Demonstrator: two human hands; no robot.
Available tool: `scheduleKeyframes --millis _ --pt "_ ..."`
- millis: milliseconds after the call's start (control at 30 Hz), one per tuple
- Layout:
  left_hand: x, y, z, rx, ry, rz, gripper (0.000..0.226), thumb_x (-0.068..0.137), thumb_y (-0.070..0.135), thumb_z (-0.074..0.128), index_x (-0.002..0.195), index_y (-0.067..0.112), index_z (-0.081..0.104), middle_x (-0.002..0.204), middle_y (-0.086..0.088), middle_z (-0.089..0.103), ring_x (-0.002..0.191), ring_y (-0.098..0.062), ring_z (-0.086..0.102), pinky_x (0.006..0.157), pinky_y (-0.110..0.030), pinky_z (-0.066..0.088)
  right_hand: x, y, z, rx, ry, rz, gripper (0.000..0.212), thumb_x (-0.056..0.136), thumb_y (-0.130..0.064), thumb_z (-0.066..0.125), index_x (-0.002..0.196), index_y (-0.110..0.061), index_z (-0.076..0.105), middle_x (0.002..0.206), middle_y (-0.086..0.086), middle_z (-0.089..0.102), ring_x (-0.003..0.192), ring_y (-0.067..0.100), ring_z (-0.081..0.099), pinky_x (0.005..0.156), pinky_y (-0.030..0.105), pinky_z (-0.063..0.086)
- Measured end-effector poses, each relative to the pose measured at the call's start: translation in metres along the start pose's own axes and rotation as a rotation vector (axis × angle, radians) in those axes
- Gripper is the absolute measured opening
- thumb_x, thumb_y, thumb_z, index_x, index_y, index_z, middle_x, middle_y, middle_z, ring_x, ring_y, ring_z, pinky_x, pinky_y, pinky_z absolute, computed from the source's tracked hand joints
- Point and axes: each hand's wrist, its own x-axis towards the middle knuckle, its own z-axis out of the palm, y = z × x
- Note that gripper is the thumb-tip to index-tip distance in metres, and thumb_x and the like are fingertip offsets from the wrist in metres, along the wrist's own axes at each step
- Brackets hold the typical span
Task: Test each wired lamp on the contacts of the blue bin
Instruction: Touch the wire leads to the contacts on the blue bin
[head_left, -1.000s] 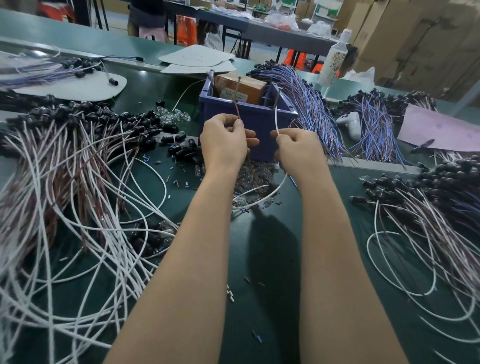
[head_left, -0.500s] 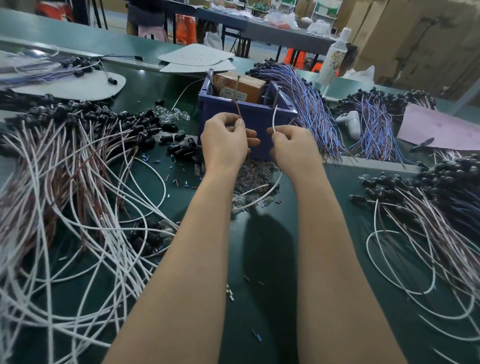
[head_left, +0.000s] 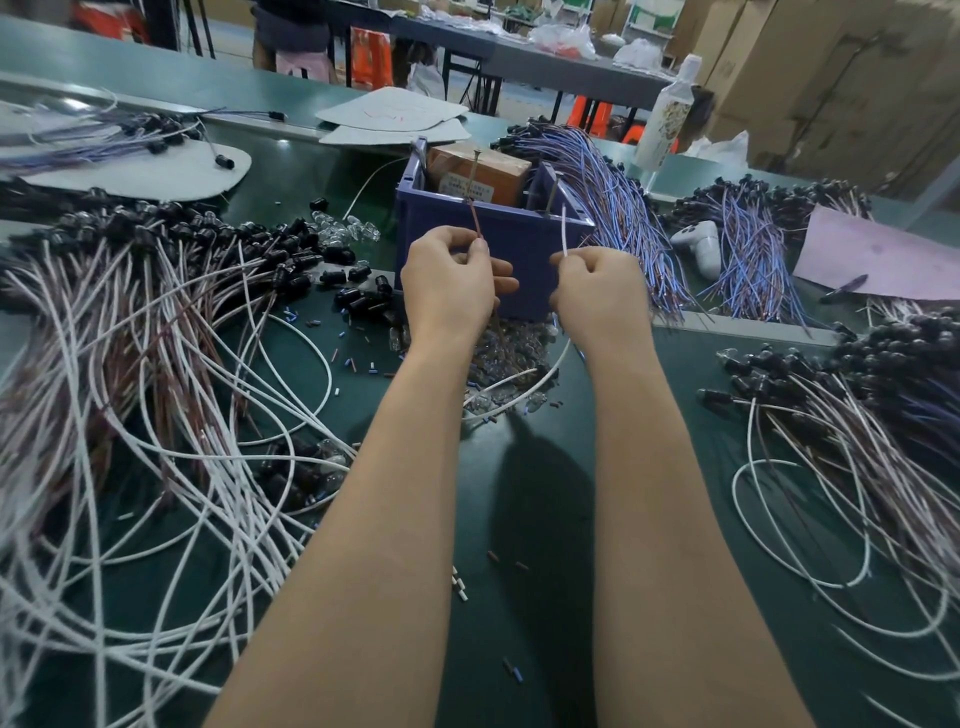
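White and brown wired lamps (head_left: 156, 338) lie heaped left of the blue bin (head_left: 509, 244). Directly in front of the bin, the left hand (head_left: 449, 286) pinches a brown lead (head_left: 474, 221) between thumb and fingers, with its end raised to the bin's left contact pin (head_left: 474, 166). The right hand (head_left: 602, 291), also in front of the bin, pinches a white lead (head_left: 564, 228). Its end stands upright just beside the right contact pin (head_left: 553, 195); whether they touch cannot be confirmed. A blue-violet wire bundle (head_left: 613, 208) lies against the bin's right side.

Right hand (head_left: 600, 293) shifted outward from left hand (head_left: 449, 288); white wire (head_left: 564, 228) tip above it now lower.
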Motion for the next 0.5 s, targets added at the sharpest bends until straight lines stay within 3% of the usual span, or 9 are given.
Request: scheduleKeyframes --millis 233,367,500 --pt "0.0004 -0.0011 0.0006 0.000 -0.002 0.007 0.009 0.098 0.011 0.046 0.097 0.013 0.054 0.068 0.002 0.067 0.051 -0.003 0.065 0.046 -0.015 0.045 -0.0031 -0.0033 0.0044 -0.012 -0.079 -0.021 0.025 0.092 -0.008 0.042 0.093 -0.006 0.067 0.063 0.005 0.055 0.070 0.024 0.052 0.068 0.034 0.045" --pt "0.0004 -0.0013 0.0005 -0.003 -0.002 0.005 0.009 0.098 0.012 0.046 0.097 0.014 0.054 0.068 0.003 0.067 0.051 -0.003 0.065 0.045 -0.014 0.045 -0.0024 -0.0008 0.0039 0.002 -0.078 -0.006 0.027 0.092 -0.007 0.042 0.096 0.012 0.061 0.068 0.015 0.054 0.066 0.024 0.046 0.064 0.032 0.039" --pt "0.0008 -0.0013 0.0000 -0.002 -0.001 0.006 0.009 0.098 0.012 0.046 0.097 0.014 0.054 0.067 0.004 0.066 0.050 -0.002 0.065 0.045 -0.014 0.045 -0.0008 0.0025 0.0029 0.006 -0.066 0.014 0.030 0.092 -0.007 0.041 0.101 0.015 0.060 0.070 0.027 0.052 0.066 0.024 0.044 0.063 0.032 0.037"
